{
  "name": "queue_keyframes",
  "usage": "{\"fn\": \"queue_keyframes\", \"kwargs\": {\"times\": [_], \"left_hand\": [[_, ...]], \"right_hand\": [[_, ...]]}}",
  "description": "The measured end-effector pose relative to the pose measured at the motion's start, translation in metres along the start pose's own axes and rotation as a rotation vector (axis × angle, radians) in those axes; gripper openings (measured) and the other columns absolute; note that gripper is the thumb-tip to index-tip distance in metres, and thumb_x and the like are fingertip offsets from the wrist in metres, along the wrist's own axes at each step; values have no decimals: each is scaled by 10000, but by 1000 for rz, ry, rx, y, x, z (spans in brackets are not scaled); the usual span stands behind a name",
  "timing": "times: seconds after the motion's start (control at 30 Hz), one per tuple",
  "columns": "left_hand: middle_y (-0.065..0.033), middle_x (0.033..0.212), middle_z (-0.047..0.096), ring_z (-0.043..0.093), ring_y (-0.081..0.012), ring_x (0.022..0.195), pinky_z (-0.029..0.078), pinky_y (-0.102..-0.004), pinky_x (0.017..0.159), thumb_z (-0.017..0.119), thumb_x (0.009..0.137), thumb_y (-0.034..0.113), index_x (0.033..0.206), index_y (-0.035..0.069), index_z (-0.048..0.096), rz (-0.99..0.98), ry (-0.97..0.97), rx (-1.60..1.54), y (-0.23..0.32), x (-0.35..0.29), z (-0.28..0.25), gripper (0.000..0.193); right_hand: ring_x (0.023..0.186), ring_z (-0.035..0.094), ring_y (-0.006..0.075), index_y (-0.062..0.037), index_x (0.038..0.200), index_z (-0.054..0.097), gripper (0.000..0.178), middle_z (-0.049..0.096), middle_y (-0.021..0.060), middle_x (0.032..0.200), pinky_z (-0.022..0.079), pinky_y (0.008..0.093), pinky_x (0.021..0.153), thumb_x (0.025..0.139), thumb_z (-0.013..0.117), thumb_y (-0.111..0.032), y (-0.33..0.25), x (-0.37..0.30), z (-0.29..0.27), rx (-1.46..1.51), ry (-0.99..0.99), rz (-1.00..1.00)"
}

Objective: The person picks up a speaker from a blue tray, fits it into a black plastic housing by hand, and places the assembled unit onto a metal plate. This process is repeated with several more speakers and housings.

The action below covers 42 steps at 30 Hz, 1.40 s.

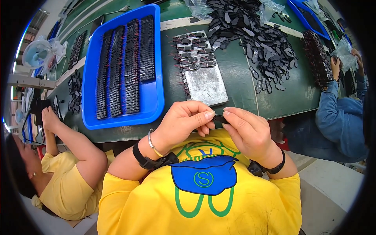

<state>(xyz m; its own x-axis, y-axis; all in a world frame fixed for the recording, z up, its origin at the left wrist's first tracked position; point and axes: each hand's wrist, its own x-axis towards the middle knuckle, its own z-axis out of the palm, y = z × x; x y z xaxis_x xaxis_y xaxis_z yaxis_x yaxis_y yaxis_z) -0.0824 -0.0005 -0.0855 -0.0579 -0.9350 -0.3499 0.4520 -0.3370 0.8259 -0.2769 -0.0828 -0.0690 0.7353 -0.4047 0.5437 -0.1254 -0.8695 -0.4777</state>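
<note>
Both of my hands are pinched around a small black part [220, 118], held in front of my chest just off the table's near edge. My left hand [182, 122] has its end between thumb and forefinger. From the other side, my right hand [248, 131] grips it with thumb and fingertips. Most of the part is hidden by fingers, so its exact kind does not show. Just beyond my hands lies a grey metal block [207, 86]. On its far end sit rows of small black speaker-like modules [192, 60] with thin red wires.
A blue tray [158, 94] at left holds upright rows of black modules with red wires. Loose black flat pieces [270, 55] are heaped at far right on the green table [235, 74]. People work at left [70, 168] and right [340, 113]. A fan [36, 55] stands far left.
</note>
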Motion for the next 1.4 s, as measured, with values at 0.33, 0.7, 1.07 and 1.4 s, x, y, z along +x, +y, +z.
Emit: {"fn": "queue_keyframes", "kwargs": {"times": [0.33,0.7,1.07,1.4], "left_hand": [[-101,776,671,637,-127,647,535,-235,606,580,924,111,952,-26,631,9,-43,-39,-2,0,-3,149],[-96,780,669,633,-123,654,534,-233,611,580,926,119,948,-19,632,10,-27,-19,-1,-4,0,149],[-56,833,655,604,-77,711,500,-202,658,689,823,12,940,-14,630,169,-4,165,-3,-12,7,133],[-18,782,647,600,-51,691,503,-192,641,755,776,68,907,1,654,433,104,437,-10,-10,8,178]], "right_hand": [[796,677,297,33,987,630,316,664,176,952,555,322,653,685,719,41,-2,1,-2,70,-28,19],[770,673,302,33,970,628,311,662,173,926,552,326,636,674,724,38,-3,1,0,8,-24,0],[732,666,292,45,968,630,313,656,170,905,545,324,602,667,716,51,-3,-1,5,-39,40,-71],[693,659,270,55,964,629,304,650,180,909,528,304,563,671,709,42,-2,-2,8,-85,112,-145]]}}
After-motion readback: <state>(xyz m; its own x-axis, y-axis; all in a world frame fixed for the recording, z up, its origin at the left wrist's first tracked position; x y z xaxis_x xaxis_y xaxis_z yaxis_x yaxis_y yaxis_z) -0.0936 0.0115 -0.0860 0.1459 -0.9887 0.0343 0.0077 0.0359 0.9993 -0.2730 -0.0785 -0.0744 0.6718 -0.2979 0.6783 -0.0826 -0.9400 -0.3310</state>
